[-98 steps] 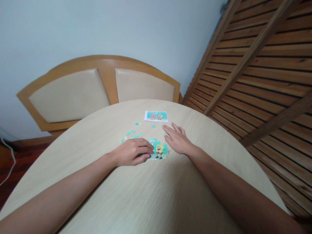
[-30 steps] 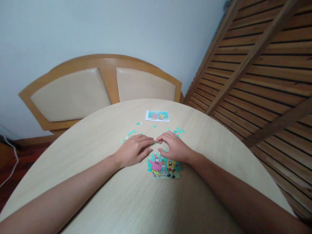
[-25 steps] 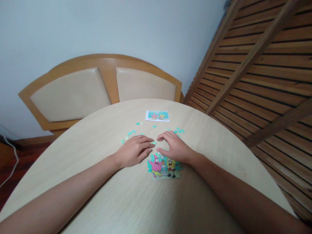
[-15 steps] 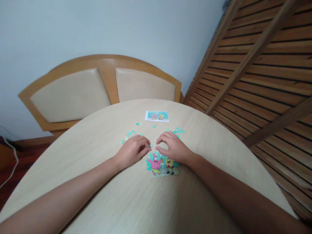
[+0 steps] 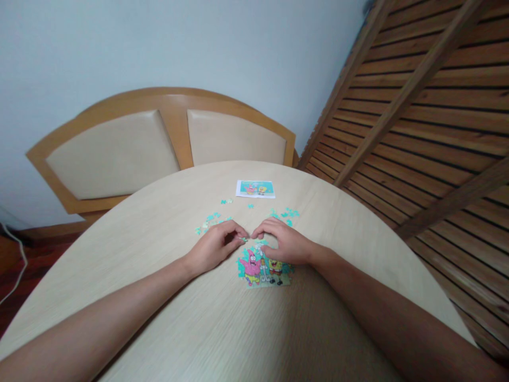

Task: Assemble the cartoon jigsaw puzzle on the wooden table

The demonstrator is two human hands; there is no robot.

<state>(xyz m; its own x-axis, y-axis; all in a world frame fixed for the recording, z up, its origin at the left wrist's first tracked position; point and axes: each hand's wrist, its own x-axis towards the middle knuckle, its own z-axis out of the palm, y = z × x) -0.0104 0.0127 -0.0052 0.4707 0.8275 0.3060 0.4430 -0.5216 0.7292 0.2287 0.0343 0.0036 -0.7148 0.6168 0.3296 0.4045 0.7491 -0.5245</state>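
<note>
A partly assembled cartoon jigsaw puzzle (image 5: 260, 269) lies on the round pale wooden table (image 5: 222, 329). My left hand (image 5: 212, 248) rests just left of the puzzle's top edge. Its thumb and forefinger are pinched on a small teal puzzle piece (image 5: 244, 239). My right hand (image 5: 285, 245) lies over the puzzle's upper right part with its fingers curled. Its fingertips almost touch those of my left hand, and I cannot see what is under them. Loose teal pieces (image 5: 210, 219) lie beyond my left hand, and more loose pieces (image 5: 289, 213) lie beyond my right.
A small reference picture (image 5: 255, 188) lies flat near the table's far edge. Two padded wooden chair backs (image 5: 167, 143) stand behind the table against a pale wall. A slatted wooden panel (image 5: 429, 122) leans along the right side. A cable (image 5: 16, 265) trails on the floor at left.
Over about three seconds the puzzle has come closer to me, and both hands have moved to its top edge. In the last second my left fingers curled from flat into a pinch on a piece.
</note>
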